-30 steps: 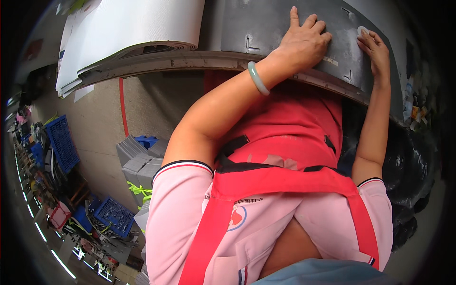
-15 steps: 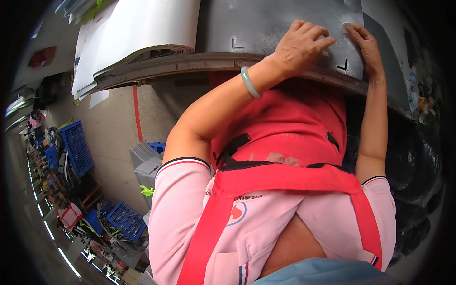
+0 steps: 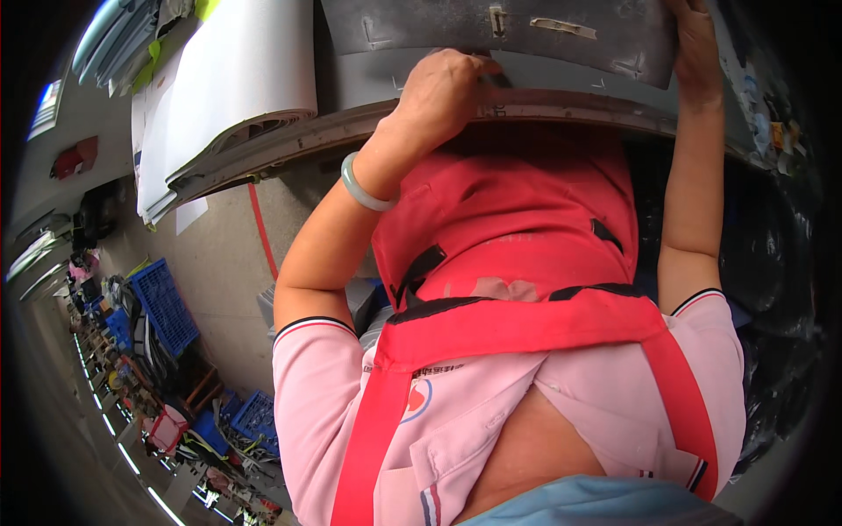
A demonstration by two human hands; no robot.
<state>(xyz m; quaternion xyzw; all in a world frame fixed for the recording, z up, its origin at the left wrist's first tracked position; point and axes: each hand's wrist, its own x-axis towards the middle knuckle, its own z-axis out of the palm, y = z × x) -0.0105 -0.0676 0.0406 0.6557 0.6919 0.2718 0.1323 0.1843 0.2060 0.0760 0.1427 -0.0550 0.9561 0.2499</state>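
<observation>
Two bare hands were up on a dark grey sheet [image 3: 526,35] that lay flat on the worktop [image 3: 351,131], close to its near edge. That sheet sat on a paler grey layer, and small strips of tape [image 3: 561,26] showed on its top face. Curled into a loose fist, the left hand [image 3: 443,88] rested on the sheet's near edge; its fingers [image 3: 478,66] were bent tight and seemed to pinch that edge, though what lay under them could not be made out. A pale green bangle [image 3: 360,184] ringed the left wrist. Reaching further up, the right hand [image 3: 697,48] lay on the sheet's right end; its fingers ran out of the picture at the top, so I cannot tell whether they gripped or only pressed. Left of the grey sheet, a stack of white sheets [image 3: 254,79] curved over the worktop's edge. A red apron [image 3: 517,254] covered a pink polo shirt [image 3: 307,394]. Blue plastic crates [image 3: 167,307] stood on the floor, well apart to the left.
</observation>
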